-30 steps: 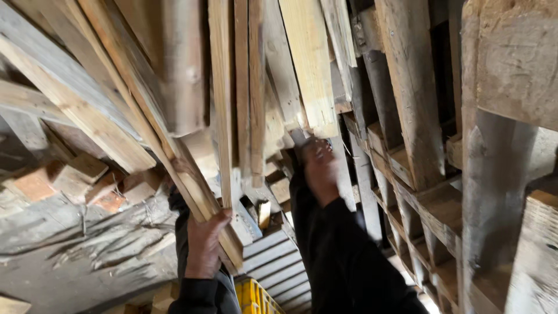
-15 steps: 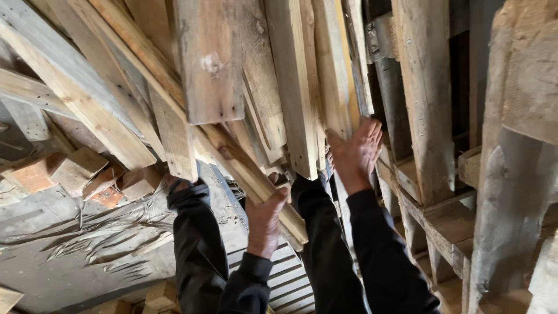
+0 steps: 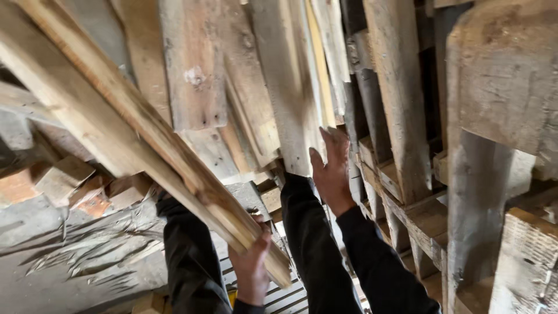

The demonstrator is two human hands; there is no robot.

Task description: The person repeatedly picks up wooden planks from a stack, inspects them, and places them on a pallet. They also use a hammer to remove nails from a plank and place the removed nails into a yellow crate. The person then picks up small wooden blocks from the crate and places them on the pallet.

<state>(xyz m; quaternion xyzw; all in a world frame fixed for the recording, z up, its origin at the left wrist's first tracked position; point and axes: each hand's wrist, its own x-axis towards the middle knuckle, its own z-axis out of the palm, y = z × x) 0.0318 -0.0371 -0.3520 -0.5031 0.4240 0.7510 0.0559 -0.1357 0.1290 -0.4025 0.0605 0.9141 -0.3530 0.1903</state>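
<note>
A view from a head-worn camera looks at a crowded stack of weathered wooden planks leaning at steep angles against stacked pallets (image 3: pixel 407 192) on the right. Two arms in dark sleeves reach into the pile. The left hand (image 3: pixel 251 268), low in the middle of the frame, is closed around the near end of a long pale plank (image 3: pixel 133 139) that runs diagonally toward the top left corner; its fingers wrap the board's edge from below, and the thumb side is hidden behind the wood. The right hand (image 3: pixel 332 170) is raised higher, its fingers (image 3: pixel 336 139) spread wide and flat, pressing against the lower end of an upright grey board (image 3: pixel 285 93) where it meets the pallets; it grips nothing, only braces. Judging from how loosely the boards overlap, the main risk is that the leaning planks slide or topple toward the person if the diagonal plank shifts or the bracing palm slips off. The long plank is held at one end only, so it could twist free of the grip. Rough, splintered edges could also catch bare skin. To the left, broken wood blocks (image 3: pixel 64 186) and scraps lie against a cracked grey surface (image 3: pixel 87 261).
</note>
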